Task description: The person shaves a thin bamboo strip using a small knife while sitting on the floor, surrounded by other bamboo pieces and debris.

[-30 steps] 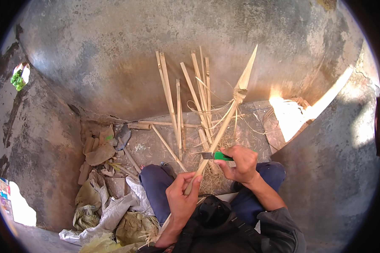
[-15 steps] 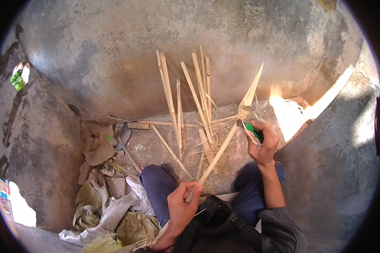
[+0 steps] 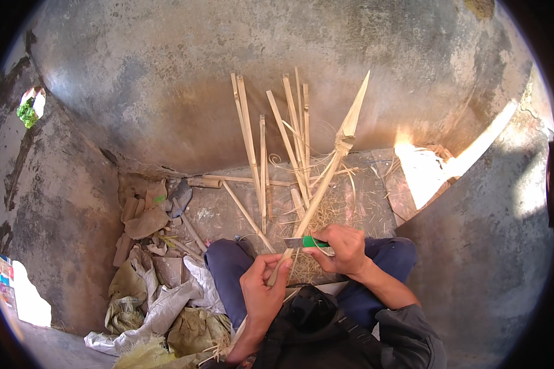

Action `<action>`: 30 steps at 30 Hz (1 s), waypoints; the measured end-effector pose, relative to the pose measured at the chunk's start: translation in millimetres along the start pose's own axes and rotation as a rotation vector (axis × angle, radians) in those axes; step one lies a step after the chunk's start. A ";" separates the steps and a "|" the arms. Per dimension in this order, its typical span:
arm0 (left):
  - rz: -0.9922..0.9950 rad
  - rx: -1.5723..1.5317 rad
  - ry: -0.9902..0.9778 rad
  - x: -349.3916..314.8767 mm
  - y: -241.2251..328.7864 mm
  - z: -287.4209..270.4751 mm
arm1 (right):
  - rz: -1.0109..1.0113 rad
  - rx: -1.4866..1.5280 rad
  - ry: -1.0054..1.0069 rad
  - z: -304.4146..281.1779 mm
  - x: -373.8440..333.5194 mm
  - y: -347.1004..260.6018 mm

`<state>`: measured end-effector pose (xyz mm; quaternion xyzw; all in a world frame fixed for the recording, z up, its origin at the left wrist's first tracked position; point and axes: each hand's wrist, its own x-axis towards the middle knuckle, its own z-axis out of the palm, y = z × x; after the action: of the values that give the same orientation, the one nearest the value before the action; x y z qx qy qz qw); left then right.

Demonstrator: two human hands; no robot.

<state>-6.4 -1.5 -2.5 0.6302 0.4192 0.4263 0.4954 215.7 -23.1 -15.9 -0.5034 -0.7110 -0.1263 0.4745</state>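
My left hand [image 3: 267, 286] is closed around the near end of a long pale bamboo strip [image 3: 320, 194]. The strip slants away to the right, past a thick node, and ends in a pointed tip. In my right hand [image 3: 343, 249] is a green-handled knife [image 3: 314, 242], its blade lying across the strip just beyond my left fingers. Thin curled shavings [image 3: 351, 184] hang near the node. More shavings [image 3: 314, 265] litter the floor between my knees.
Several split bamboo sticks [image 3: 247, 132] lean on the concrete wall [image 3: 184, 80] ahead. Left of my leg are broken clay pieces [image 3: 146, 224] and crumpled sacks [image 3: 160, 310]. Sunlight falls on the floor corner at right, beside another wall [image 3: 480, 246].
My right hand has drawn the knife from near the node down the strip toward my left hand. The strip's far end has swung slightly left.
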 end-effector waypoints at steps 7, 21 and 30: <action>0.056 0.012 0.008 1.1 1.9 5.2 | 0.047 -0.029 0.022 0.2 1.2 -7.4; 0.027 -0.010 -0.016 -2.4 2.2 2.4 | 0.039 -0.139 0.103 -12.3 7.3 -1.1; -0.083 -0.107 -0.078 -9.3 -5.3 -7.9 | 0.205 -0.110 0.156 -27.8 5.3 26.1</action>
<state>-17.2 -7.4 -7.7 0.6007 0.4021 0.4025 0.5617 252.5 -26.2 -5.1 -0.5874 -0.6088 -0.1545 0.5103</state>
